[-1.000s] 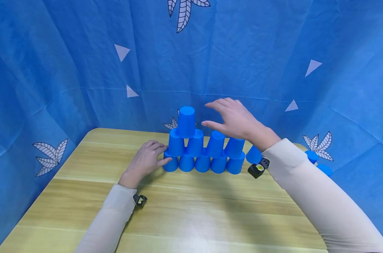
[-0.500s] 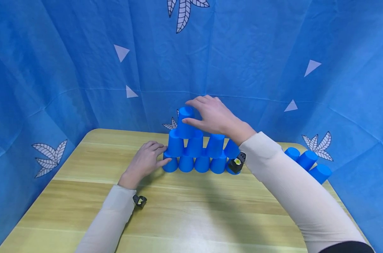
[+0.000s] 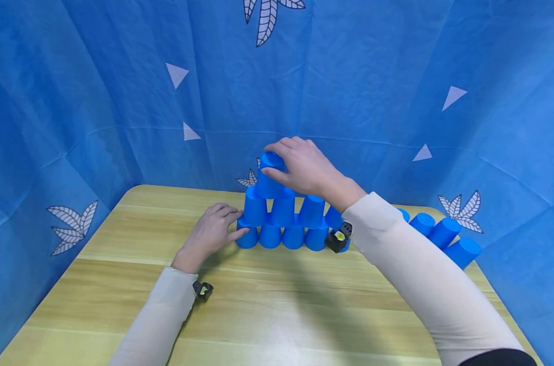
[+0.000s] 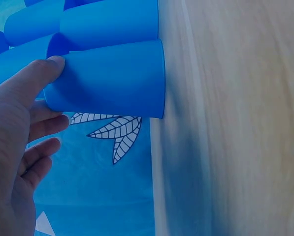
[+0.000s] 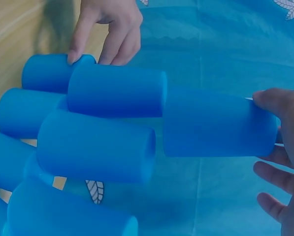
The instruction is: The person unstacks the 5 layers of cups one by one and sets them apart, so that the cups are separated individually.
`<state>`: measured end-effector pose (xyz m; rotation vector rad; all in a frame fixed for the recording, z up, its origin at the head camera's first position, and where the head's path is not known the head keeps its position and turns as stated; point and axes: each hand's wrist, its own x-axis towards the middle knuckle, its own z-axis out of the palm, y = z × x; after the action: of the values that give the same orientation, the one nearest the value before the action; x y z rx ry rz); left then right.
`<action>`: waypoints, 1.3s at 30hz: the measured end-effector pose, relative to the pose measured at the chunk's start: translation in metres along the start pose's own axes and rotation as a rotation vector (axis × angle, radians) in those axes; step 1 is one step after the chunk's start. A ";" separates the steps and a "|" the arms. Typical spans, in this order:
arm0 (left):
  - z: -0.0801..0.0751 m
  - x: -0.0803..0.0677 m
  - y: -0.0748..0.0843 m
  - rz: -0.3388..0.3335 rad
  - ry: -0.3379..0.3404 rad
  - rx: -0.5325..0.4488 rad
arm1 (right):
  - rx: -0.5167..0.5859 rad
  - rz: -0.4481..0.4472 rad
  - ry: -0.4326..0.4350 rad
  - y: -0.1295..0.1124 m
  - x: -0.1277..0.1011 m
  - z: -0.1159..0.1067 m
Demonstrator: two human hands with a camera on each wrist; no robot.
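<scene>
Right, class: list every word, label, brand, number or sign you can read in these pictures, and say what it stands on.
None: no readable text shows in any view.
Plain blue plastic cups: no print.
Blue fabric backdrop: only white leaf and triangle patterns, no letters.
Light wooden table: bare grain.
Small black wrist devices: any marking is too small to read.

Staged recording booth, blue leaf-print cloth backdrop [image 3: 121, 101], bare wooden table [image 3: 267, 305]

No readable text, labels, brands or numbers on anything in view
</scene>
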<state>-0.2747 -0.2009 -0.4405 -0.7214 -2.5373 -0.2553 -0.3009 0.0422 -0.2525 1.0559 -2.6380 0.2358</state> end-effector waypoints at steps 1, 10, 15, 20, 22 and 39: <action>0.000 0.000 0.000 0.001 0.002 0.002 | 0.004 -0.001 0.004 0.000 -0.001 -0.002; 0.000 -0.001 0.000 0.000 0.007 0.008 | 0.030 -0.023 0.032 0.002 -0.018 -0.013; 0.000 0.000 0.001 -0.012 -0.008 0.003 | 0.044 -0.032 0.043 0.004 -0.033 -0.017; 0.001 0.001 0.001 -0.012 -0.007 0.005 | 0.058 -0.042 0.042 0.008 -0.050 -0.018; 0.001 0.001 0.001 -0.012 -0.006 0.002 | 0.061 -0.043 0.048 0.010 -0.057 -0.018; -0.001 0.002 0.003 -0.038 -0.029 -0.002 | 0.062 -0.039 0.065 0.040 -0.123 -0.008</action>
<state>-0.2740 -0.1974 -0.4387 -0.6829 -2.5801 -0.2620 -0.2420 0.1527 -0.2864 1.0984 -2.5650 0.3397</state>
